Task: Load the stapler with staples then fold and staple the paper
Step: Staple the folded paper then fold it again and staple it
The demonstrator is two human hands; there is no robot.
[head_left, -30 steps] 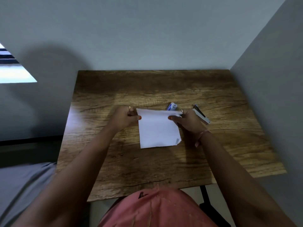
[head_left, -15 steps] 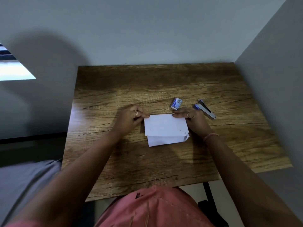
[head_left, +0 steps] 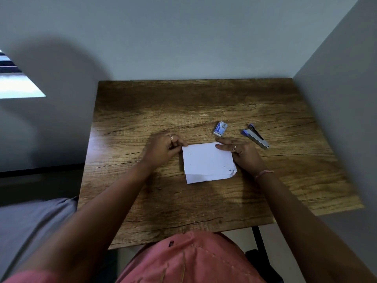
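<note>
A white paper (head_left: 208, 161) lies folded over on the wooden table (head_left: 142, 111), its lower layer sticking out along the near edge. My left hand (head_left: 163, 148) pinches the paper's far left corner with curled fingers. My right hand (head_left: 241, 151) rests flat on the far right corner, fingers spread along the fold. A small blue and white staple box (head_left: 220, 129) lies just beyond the paper. The blue and silver stapler (head_left: 256, 136) lies to the right of my right hand, untouched.
Grey walls close the table in at the back and on the right (head_left: 336, 99). The table's left edge (head_left: 89, 148) drops to a dark floor. My pink-clothed lap (head_left: 183, 260) is at the near edge.
The paper's far half has been folded toward me and now lies flat. Both hands moved to the fold's far corners and press there. The camera view shifted slightly.
</note>
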